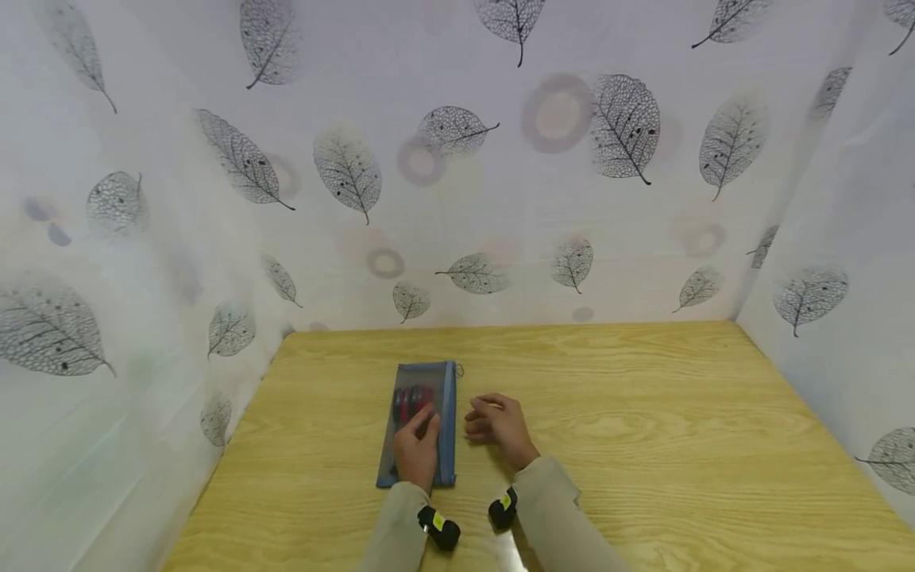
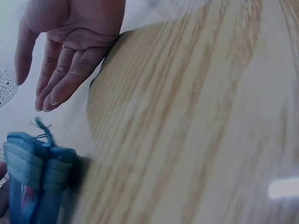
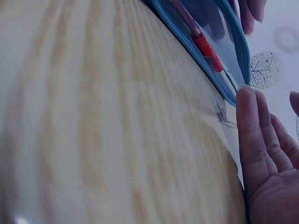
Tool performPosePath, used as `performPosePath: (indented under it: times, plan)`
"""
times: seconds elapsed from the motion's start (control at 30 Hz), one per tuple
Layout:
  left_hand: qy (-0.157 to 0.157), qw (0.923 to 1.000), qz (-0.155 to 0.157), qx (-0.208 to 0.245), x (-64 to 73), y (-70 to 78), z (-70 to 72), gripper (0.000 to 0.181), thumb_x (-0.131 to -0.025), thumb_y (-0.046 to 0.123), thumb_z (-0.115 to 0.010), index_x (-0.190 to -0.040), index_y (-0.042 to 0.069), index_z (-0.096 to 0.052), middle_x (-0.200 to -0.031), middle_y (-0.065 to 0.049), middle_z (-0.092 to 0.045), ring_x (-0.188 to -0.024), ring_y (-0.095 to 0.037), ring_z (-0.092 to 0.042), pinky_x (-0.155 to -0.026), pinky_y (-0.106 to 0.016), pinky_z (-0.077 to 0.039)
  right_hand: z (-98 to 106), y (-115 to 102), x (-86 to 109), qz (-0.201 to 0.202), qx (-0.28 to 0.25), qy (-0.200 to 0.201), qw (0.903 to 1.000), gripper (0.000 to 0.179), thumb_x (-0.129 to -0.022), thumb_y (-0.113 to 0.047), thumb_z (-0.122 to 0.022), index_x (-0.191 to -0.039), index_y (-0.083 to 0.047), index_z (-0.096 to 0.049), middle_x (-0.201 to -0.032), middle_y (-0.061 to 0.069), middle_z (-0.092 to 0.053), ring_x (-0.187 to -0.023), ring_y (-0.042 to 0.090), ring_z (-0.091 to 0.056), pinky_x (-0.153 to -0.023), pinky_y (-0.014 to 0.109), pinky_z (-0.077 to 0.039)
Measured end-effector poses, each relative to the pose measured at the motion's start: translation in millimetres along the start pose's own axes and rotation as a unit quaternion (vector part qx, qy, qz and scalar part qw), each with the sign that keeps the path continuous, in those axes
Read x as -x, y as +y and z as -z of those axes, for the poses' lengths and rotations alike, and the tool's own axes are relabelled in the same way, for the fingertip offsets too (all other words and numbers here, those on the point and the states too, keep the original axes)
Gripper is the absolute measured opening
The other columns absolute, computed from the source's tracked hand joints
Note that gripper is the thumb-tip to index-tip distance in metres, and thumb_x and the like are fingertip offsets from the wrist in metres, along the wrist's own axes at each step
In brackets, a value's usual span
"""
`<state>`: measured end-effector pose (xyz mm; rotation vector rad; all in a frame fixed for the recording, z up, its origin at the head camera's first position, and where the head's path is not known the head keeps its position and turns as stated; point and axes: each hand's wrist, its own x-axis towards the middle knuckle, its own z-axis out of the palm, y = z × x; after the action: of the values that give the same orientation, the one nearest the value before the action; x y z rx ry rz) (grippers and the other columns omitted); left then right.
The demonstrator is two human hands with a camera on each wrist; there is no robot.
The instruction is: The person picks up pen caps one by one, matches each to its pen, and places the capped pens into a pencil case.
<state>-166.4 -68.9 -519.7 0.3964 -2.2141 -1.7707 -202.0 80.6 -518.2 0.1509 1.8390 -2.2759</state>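
Observation:
A blue zip pouch with see-through mesh sides [image 1: 406, 375] lies on the wooden table, left of centre. Dark and red items [image 1: 412, 401] show through it. In the right wrist view its side gapes, and a slim red pen-like thing [image 3: 208, 52] shows inside. My left hand [image 1: 417, 453] is over the pouch, thumb and forefinger pinching its upper layer; its fingers [image 3: 255, 10] show at the top of that view. To the right of the pouch, my right hand [image 1: 503, 427] hovers with fingers loosely bent and nothing held.
The wooden table [image 1: 665, 445] stretches to the right of the hands. White curtains with leaf prints [image 1: 515, 199] stand behind it and along both sides. A small cord loop [image 1: 460, 370] sticks out at the pouch's far right corner. Each wrist wears a black camera [image 1: 439, 531].

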Motion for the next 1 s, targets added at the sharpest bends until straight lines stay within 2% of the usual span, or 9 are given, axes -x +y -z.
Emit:
performPosePath:
  times: [0.23, 0.43, 0.67, 0.77, 0.83, 0.93, 1.0]
  plan:
    - [0.010, 0.9999, -0.002, 0.006, 3.2, 3.4, 1.1, 0.020, -0.093, 0.013, -0.064, -0.108, 0.004, -0.073, -0.110, -0.009, -0.070, -0.103, -0.025, -0.065, -0.089, -0.044, -0.050, 2, 1, -0.8, -0.007, -0.005, 0.020, 0.9998, 0.035, -0.095, -0.016, -0.062, -0.116, 0.010, -0.057, -0.085, 0.015, -0.070, -0.070, 0.020, -0.070, -0.066, 0.038, -0.059]
    - [0.010, 0.9999, 0.002, 0.003, 4.4, 6.3, 1.1, 0.017, -0.094, 0.014, -0.062, -0.103, 0.004, -0.073, -0.102, -0.008, -0.072, -0.097, -0.023, -0.066, -0.085, -0.041, -0.051, 3, 2, -1.4, -0.005, -0.006, 0.022, 0.9997, 0.035, -0.094, -0.014, -0.062, -0.116, 0.012, -0.056, -0.084, 0.015, -0.070, -0.070, 0.019, -0.069, -0.066, 0.037, -0.059]
    - [0.000, 0.9998, -0.018, 0.002, 5.3, 8.5, 2.4, 0.018, -0.095, 0.017, -0.063, -0.102, 0.005, -0.074, -0.101, -0.007, -0.072, -0.095, -0.021, -0.067, -0.083, -0.039, -0.053, 7, 5, -2.4, -0.001, -0.004, 0.023, 0.9997, 0.035, -0.094, -0.014, -0.062, -0.116, 0.014, -0.056, -0.086, 0.016, -0.069, -0.074, 0.020, -0.069, -0.069, 0.037, -0.058]
    - [-0.015, 0.9990, -0.038, -0.020, 5.1, 10.0, 4.3, 0.019, -0.094, 0.019, -0.063, -0.102, 0.006, -0.074, -0.100, -0.005, -0.073, -0.094, -0.021, -0.067, -0.082, -0.040, -0.053, 9, 4, -2.9, 0.002, -0.003, 0.022, 0.9998, 0.035, -0.094, -0.013, -0.062, -0.115, 0.014, -0.057, -0.088, 0.017, -0.069, -0.075, 0.021, -0.069, -0.071, 0.037, -0.058]
    - [-0.031, 0.9964, -0.063, -0.046, 4.7, 11.2, 5.9, 0.020, -0.094, 0.022, -0.063, -0.101, 0.006, -0.073, -0.100, -0.004, -0.073, -0.093, -0.021, -0.067, -0.081, -0.041, -0.053, 11, 3, -1.6, 0.007, 0.006, 0.017, 0.9998, 0.035, -0.095, -0.013, -0.061, -0.116, 0.014, -0.056, -0.089, 0.018, -0.069, -0.077, 0.022, -0.069, -0.072, 0.037, -0.058]
    - [-0.063, 0.9884, -0.108, -0.087, 3.5, 13.2, 9.8, 0.020, -0.094, 0.025, -0.063, -0.101, 0.008, -0.073, -0.100, -0.003, -0.072, -0.096, -0.023, -0.066, -0.084, -0.044, -0.052, 16, -1, 2.0, 0.021, 0.029, 0.009, 0.9993, 0.034, -0.095, -0.010, -0.060, -0.116, 0.015, -0.055, -0.094, 0.024, -0.067, -0.078, 0.024, -0.069, -0.072, 0.037, -0.058]
    - [-0.085, 0.9796, -0.145, -0.110, 2.2, 14.6, 13.1, 0.021, -0.095, 0.024, -0.063, -0.103, 0.008, -0.072, -0.102, -0.005, -0.071, -0.098, -0.025, -0.064, -0.086, -0.047, -0.050, 22, -4, 5.3, 0.033, 0.055, 0.000, 0.9979, 0.034, -0.095, -0.009, -0.060, -0.117, 0.016, -0.054, -0.098, 0.028, -0.066, -0.081, 0.026, -0.069, -0.074, 0.038, -0.058]
